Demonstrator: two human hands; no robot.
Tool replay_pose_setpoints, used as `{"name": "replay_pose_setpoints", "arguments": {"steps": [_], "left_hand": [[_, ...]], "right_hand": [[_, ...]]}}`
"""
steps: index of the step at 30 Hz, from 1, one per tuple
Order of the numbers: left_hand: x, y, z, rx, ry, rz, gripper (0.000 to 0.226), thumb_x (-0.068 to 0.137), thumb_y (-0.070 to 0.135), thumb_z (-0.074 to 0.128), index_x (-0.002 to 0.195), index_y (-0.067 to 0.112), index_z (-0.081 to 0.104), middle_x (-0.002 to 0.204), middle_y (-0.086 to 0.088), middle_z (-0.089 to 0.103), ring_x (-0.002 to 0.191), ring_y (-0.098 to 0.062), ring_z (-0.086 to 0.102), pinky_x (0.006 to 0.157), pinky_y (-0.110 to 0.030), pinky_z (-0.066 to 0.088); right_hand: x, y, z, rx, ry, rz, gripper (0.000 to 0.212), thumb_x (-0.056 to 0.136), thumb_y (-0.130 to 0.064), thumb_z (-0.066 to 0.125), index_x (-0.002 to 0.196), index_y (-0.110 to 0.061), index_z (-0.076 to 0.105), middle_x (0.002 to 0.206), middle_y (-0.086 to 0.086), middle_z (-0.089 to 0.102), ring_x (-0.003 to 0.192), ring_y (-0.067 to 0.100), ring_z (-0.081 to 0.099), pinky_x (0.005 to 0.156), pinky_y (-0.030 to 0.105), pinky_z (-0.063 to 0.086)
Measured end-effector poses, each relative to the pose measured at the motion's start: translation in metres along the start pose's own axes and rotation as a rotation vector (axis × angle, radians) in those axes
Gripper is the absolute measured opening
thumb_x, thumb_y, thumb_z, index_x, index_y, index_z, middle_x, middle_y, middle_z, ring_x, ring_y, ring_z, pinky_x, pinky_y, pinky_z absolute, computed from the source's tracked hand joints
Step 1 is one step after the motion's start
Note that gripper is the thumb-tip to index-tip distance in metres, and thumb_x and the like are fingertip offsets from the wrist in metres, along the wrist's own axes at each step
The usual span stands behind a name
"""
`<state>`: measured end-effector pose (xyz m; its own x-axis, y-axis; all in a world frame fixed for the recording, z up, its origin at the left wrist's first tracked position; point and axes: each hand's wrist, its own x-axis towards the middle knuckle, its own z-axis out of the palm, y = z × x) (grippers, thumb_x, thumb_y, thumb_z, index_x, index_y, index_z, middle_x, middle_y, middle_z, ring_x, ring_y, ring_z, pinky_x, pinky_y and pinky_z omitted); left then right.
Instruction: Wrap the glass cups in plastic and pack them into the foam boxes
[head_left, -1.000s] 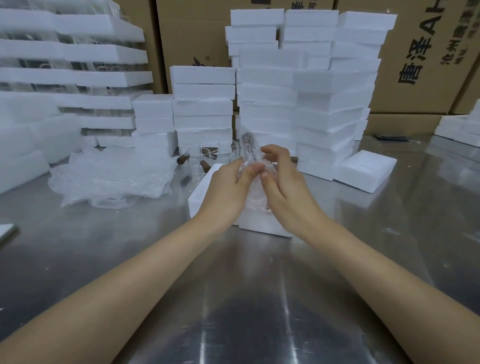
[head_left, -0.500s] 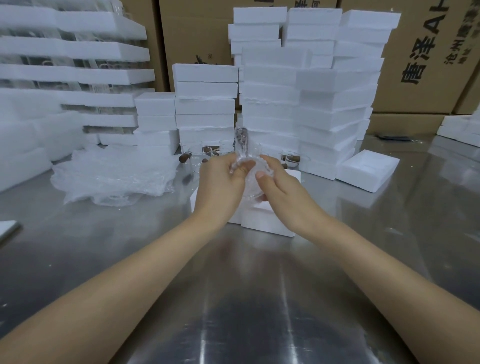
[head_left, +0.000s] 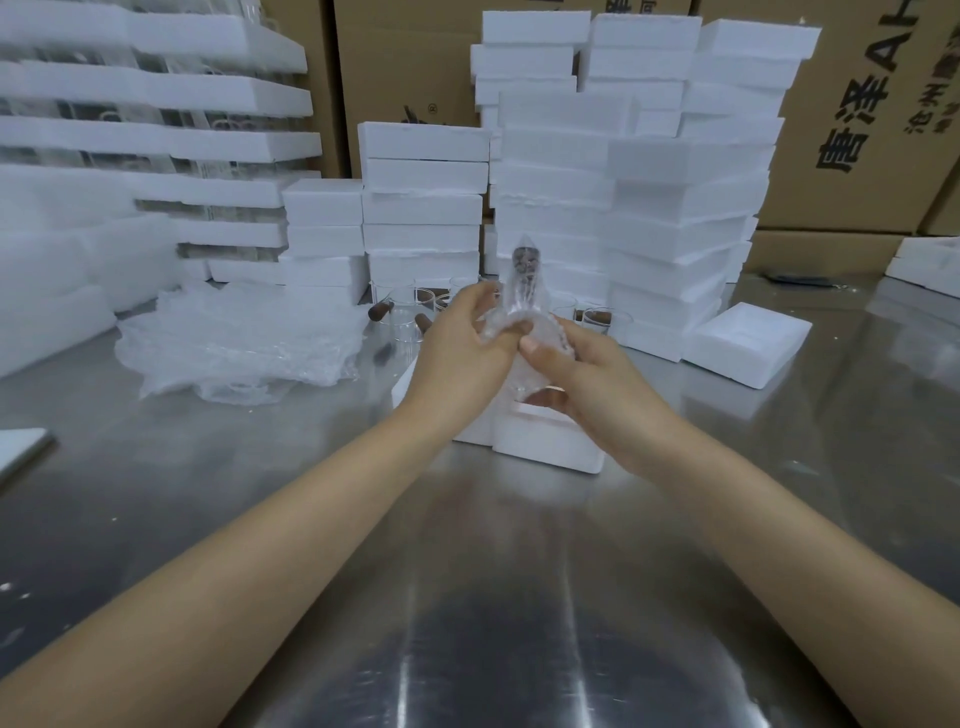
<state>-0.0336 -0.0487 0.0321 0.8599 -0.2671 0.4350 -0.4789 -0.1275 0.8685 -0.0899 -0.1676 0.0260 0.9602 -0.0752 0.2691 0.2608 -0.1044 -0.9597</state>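
A steel bench (head_left: 260, 493) is seen from above, and places are given from the open foam box (head_left: 545, 441) lying at its middle. Behind the box, white foam boxes (head_left: 649, 182) are stacked high against brown cardboard cartons (head_left: 857, 104). To the left of the box a loose heap of plastic wrap (head_left: 234, 343) is spread on the bench. Just behind the box, bare glass cups (head_left: 410, 312) with dark handles are lined up unwrapped. To the right of the box a foam lid (head_left: 748, 343) is laid flat.

Directly above the box, one glass cup in plastic (head_left: 524, 306) is held upright (its dark handle points up through the film). The left hand (head_left: 462, 353) is closed around the bundle's left side, fingers pinching the film. The right hand (head_left: 587, 374) is cupped under and around its right side, thumb pressed onto the plastic.

The wrapping step appears to be under way. It would be done well if the film were pulled snug, loose ends tucked under, and the glass supported from below before being lowered into the box.
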Motion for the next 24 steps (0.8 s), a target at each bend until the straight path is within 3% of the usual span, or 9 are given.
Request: {"name": "replay_pose_setpoints", "arguments": {"steps": [3,6,9,11,13,16,18,21,24], "left_hand": [[0.003,-0.001,-0.002,-0.044,-0.056,-0.073,0.044,0.093,0.020,0.057,0.136,0.018,0.049,0.127,0.017,0.049,0.115,-0.001,0.048,0.080,0.002,0.038],[-0.002,-0.001,0.001,-0.119,-0.115,-0.113,0.045,0.092,0.028,0.054,0.135,0.017,0.051,0.135,0.001,0.056,0.124,-0.013,0.051,0.103,-0.025,0.041],[-0.007,0.000,0.006,-0.086,-0.104,-0.056,0.044,0.099,0.032,0.045,0.142,0.022,0.043,0.141,0.004,0.051,0.128,-0.007,0.046,0.100,-0.015,0.036],[-0.008,0.000,0.008,-0.053,-0.105,-0.032,0.042,0.103,0.026,0.039,0.143,0.018,0.041,0.141,0.000,0.051,0.130,-0.011,0.047,0.108,-0.025,0.036],[-0.007,0.001,0.005,-0.073,-0.064,-0.051,0.033,0.100,0.011,0.038,0.129,0.013,0.054,0.127,-0.005,0.061,0.117,-0.015,0.057,0.100,-0.028,0.045],[-0.003,0.006,-0.004,-0.160,0.028,-0.091,0.025,0.092,-0.002,0.044,0.097,0.014,0.063,0.093,-0.003,0.070,0.088,-0.015,0.065,0.075,-0.020,0.051],[-0.002,0.012,-0.008,-0.156,0.046,-0.067,0.025,0.089,-0.003,0.048,0.089,0.016,0.065,0.086,-0.003,0.070,0.083,-0.017,0.065,0.075,-0.027,0.053],[0.000,0.018,-0.011,-0.158,0.058,-0.069,0.026,0.088,-0.004,0.049,0.098,0.014,0.065,0.095,-0.008,0.070,0.092,-0.024,0.067,0.083,-0.038,0.054],[0.004,0.016,-0.012,-0.378,-0.084,-0.321,0.031,0.090,0.003,0.046,0.119,0.004,0.058,0.114,-0.013,0.067,0.107,-0.029,0.064,0.100,-0.039,0.048]], "right_hand": [[0.000,0.002,0.003,0.141,-0.002,0.019,0.021,0.099,-0.017,0.050,0.113,-0.009,0.063,0.103,0.006,0.070,0.093,0.017,0.068,0.079,0.026,0.055],[0.002,0.003,0.004,0.270,0.034,0.031,0.026,0.101,-0.013,0.044,0.121,-0.005,0.059,0.114,0.011,0.069,0.103,0.021,0.067,0.083,0.027,0.056],[0.002,0.000,0.003,0.200,0.029,-0.004,0.026,0.101,-0.010,0.041,0.114,-0.012,0.063,0.103,0.002,0.073,0.095,0.013,0.069,0.074,0.021,0.055],[0.001,-0.002,0.002,0.093,0.023,-0.013,0.027,0.099,-0.009,0.041,0.114,-0.015,0.062,0.101,0.000,0.073,0.089,0.011,0.069,0.071,0.022,0.055],[-0.001,-0.002,0.003,-0.068,0.005,-0.038,0.030,0.098,-0.012,0.044,0.125,-0.016,0.057,0.114,0.003,0.068,0.095,0.012,0.068,0.076,0.026,0.057],[-0.006,-0.002,0.010,-0.288,-0.050,-0.148,0.046,0.096,-0.021,0.054,0.139,-0.022,0.040,0.127,0.001,0.056,0.100,0.011,0.065,0.083,0.029,0.057],[-0.007,-0.005,0.013,-0.288,-0.059,-0.210,0.048,0.094,-0.021,0.058,0.138,-0.028,0.039,0.125,-0.002,0.054,0.097,0.010,0.065,0.084,0.030,0.057],[-0.007,-0.009,0.011,-0.198,-0.064,-0.191,0.048,0.093,-0.016,0.061,0.137,-0.026,0.044,0.120,-0.008,0.058,0.101,0.015,0.066,0.094,0.038,0.053],[-0.005,-0.008,0.008,-0.083,-0.064,-0.148,0.048,0.094,-0.016,0.058,0.140,-0.016,0.043,0.126,0.000,0.061,0.106,0.018,0.066,0.100,0.040,0.049]]}}
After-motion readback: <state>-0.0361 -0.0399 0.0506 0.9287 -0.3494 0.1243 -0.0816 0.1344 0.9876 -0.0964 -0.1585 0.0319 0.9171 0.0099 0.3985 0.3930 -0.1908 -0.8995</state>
